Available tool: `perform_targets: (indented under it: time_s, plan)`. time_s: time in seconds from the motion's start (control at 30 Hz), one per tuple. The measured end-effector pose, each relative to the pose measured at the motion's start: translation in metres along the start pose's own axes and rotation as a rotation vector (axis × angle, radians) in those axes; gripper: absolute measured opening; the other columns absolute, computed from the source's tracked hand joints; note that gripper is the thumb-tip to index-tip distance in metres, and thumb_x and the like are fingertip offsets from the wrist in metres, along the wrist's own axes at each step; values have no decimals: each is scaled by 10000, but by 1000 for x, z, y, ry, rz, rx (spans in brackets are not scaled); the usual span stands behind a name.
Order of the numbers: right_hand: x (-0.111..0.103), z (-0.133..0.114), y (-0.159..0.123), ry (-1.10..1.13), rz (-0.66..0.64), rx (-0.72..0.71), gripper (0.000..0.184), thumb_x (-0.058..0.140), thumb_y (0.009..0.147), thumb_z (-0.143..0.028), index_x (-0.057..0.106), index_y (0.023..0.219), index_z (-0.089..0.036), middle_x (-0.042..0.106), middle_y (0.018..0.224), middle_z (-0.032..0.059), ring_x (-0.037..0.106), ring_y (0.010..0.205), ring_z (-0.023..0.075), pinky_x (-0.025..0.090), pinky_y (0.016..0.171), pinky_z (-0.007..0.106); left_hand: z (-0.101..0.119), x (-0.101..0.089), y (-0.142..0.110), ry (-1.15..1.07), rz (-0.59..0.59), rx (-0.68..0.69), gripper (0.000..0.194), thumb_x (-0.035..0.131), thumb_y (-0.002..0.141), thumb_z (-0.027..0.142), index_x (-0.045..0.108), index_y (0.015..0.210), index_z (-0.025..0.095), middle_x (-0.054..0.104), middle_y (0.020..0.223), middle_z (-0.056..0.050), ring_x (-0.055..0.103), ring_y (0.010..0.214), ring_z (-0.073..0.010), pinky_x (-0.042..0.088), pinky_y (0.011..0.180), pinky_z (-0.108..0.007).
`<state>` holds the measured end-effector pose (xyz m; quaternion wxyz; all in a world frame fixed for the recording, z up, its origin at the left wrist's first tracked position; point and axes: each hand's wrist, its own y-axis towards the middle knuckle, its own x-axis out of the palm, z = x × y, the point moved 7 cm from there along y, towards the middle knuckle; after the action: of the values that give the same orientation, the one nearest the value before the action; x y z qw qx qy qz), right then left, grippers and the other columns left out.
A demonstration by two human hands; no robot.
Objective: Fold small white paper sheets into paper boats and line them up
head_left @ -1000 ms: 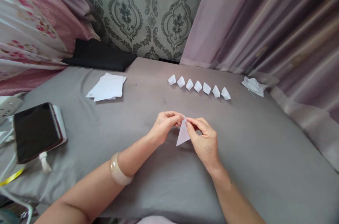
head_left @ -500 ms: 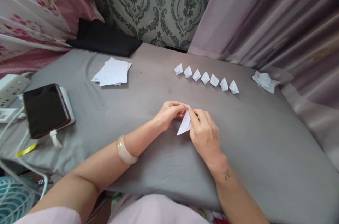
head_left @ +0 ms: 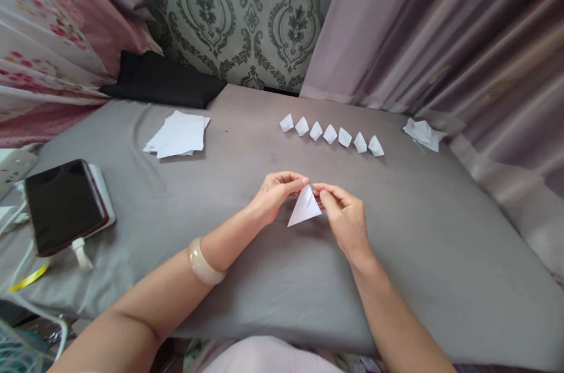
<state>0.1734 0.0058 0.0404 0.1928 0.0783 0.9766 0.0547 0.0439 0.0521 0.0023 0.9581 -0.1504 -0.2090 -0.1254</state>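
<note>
- The left hand (head_left: 274, 195) pinches the top corner of the folded paper (head_left: 303, 209) between thumb and fingers.
- The right hand (head_left: 348, 219) is half closed, its thumb and fingers bent at the paper's right side; whether they grip it, I cannot tell.
- The folded paper is white and roughly triangular, narrow end up and wide end toward the person, held between the hands over the gray-covered counter (head_left: 273, 279).
- A pale bangle (head_left: 202, 261) circles the left forearm.
- Beyond the hands, seven small folded paper pieces (head_left: 330, 134) stand in a slanting row, apart from one another.
- Farther left lies an uneven stack of white sheets (head_left: 178, 135); at the far right is a small pile of white paper (head_left: 423, 133).
- Near the left edge, a dark-screened device (head_left: 66, 205) rests on a white object (head_left: 104, 200), with a white plug (head_left: 81, 252) beside it and a yellow strip (head_left: 29, 279) nearer the person.
- Black cloth (head_left: 163, 79) lies at the back left, before patterned wallpaper (head_left: 251, 20) and between a floral curtain (head_left: 39, 61) and a mauve curtain (head_left: 396, 38).
</note>
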Motion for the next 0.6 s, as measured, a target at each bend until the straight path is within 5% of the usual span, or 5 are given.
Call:
perform_targets:
  time_s: [0.13, 0.6]
  plan:
    - [2, 15, 4, 306, -52, 250, 297, 616, 796, -438, 732, 867, -174, 718, 784, 58, 644, 739, 183, 487, 682, 300, 6, 7, -5, 35, -47, 76, 219, 758, 664, 346, 692, 715, 143, 648, 686, -22, 560, 662, -115, 421, 677, -257]
    - [9, 22, 3, 245, -92, 241, 269, 652, 764, -434, 678, 793, -168, 669, 704, 27, 584, 619, 132, 446, 585, 250, 0, 9, -8, 385, 47, 185, 270, 623, 771, 411, 588, 769, 143, 546, 627, 19, 460, 539, -81, 336, 491, -199]
